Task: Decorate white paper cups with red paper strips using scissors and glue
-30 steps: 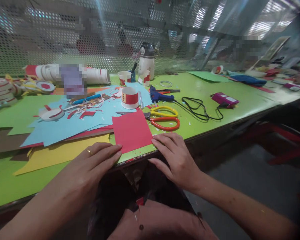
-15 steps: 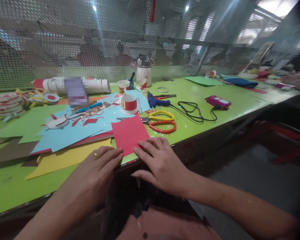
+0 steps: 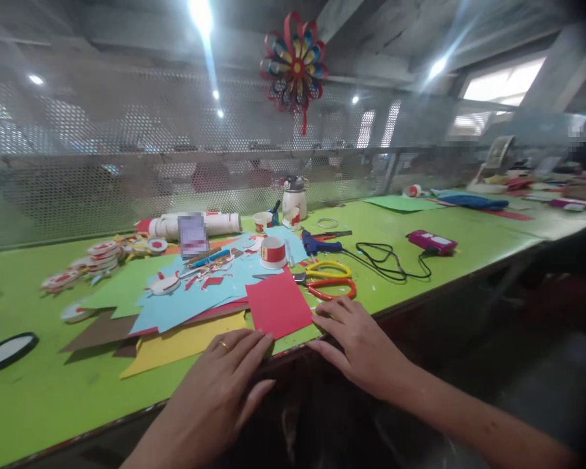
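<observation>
A red sheet of paper [image 3: 279, 306] lies flat near the front edge of the green table. My left hand [image 3: 229, 371], with a ring on one finger, rests its fingertips at the sheet's lower left corner, fingers stretched out. At the sheet's right edge is my right hand [image 3: 356, 339], palm down, fingers extended. Neither hand grips anything. Scissors [image 3: 333, 288] with one yellow and one red handle lie just behind the sheet, their blades partly covered by it. A red and white paper cup [image 3: 273, 253] stands behind the sheet.
Blue paper [image 3: 176, 312], yellow paper [image 3: 185, 342] and paper scraps spread to the left. A blue glue gun [image 3: 320, 245] has a black cord running to a purple box [image 3: 432, 242]. A bottle [image 3: 293, 200] stands at the back; a paper flower [image 3: 297, 67] hangs above.
The view has tilted upward, bringing the hanging flower into sight. My right hand has shifted from the red sheet's lower edge to its right side. My left hand stays at the lower left corner.
</observation>
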The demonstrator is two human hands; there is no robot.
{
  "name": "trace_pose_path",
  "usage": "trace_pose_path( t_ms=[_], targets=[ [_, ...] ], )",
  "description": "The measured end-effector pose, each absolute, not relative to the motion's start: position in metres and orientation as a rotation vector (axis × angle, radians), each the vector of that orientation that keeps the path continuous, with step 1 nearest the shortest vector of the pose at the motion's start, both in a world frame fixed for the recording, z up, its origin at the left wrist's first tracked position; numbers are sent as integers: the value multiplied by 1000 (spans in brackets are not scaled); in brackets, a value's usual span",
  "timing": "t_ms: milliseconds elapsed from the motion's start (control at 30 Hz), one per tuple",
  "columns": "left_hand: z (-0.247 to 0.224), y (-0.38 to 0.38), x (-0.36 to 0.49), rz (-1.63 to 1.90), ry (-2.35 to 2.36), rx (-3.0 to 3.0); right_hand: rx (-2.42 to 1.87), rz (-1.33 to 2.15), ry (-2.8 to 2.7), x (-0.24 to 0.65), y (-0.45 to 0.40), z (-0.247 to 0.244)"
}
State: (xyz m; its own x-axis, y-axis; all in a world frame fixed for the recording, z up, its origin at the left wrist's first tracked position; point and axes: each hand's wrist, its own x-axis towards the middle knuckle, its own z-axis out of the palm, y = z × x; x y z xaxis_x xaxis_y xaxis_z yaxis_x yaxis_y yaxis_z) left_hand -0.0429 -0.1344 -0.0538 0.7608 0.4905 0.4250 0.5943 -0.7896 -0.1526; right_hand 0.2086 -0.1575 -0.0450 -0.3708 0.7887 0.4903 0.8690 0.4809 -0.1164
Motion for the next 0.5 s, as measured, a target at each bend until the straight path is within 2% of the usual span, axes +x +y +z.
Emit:
trace_pose_path(
  t_ms=[267,500],
  targets=[
    [-65,-141,-32,-639,-877,-2533,-1360,-183,-2193,214,-150,-47],
    [-76,-145,-32,-703,-891,-2425,-1764,-128,-2139,194,-114,-22]
  ],
)
